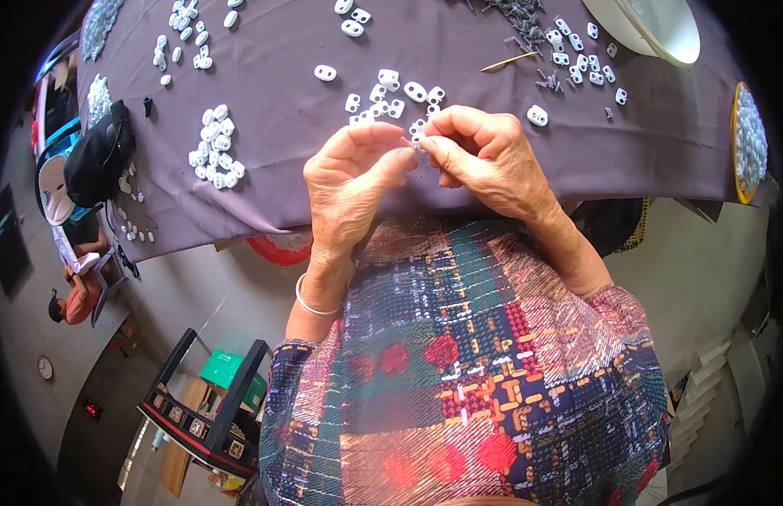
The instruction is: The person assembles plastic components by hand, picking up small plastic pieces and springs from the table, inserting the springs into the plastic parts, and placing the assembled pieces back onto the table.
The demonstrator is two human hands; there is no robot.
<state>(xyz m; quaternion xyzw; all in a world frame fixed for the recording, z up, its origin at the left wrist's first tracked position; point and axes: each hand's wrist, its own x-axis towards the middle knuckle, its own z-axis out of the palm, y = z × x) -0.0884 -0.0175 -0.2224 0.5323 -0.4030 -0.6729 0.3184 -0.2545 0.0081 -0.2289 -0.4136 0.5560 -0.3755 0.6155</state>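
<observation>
Above the table's near edge my two hands come together at the fingertips. A small white plastic piece with holes (418, 144) is pinched there, partly hidden by the fingers. My right hand (491, 156) grips it between thumb and forefinger, its other fingers curled. On the other side, my left hand (353, 173) closes thumb and fingertips at the same piece. Just beyond the fingers lies a loose group of white two-hole plastic pieces (379, 108). A larger white oval piece (415, 91) is among them.
A purple-grey cloth (273, 59) covers the table. White ovals form a pile (214, 148) at left. Far right are small metal springs (552, 80), a thin stick (509, 61), a white bowl (670, 29) and a yellow-rimmed tray of white pieces (750, 139). A black bag (99, 156) hangs at the left corner.
</observation>
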